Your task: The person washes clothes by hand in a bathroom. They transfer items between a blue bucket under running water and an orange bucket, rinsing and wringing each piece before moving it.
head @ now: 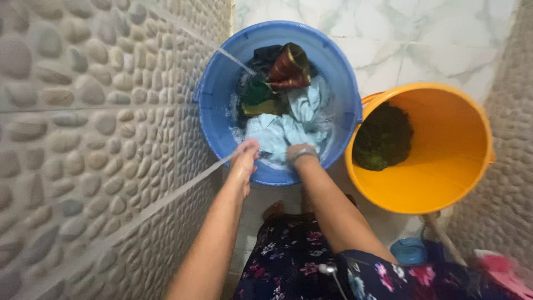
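fingers of both hands, left hand [244,158] and right hand [300,153], grip pale blue cloth [277,130] in blue bucket [214,89]

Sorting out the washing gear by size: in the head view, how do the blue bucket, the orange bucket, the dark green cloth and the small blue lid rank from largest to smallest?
1. Blue bucket and orange bucket: they look about alike, and the angle makes ranking them unsure.
2. Dark green cloth inside the orange bucket.
3. Small blue lid on the floor, partly hidden.
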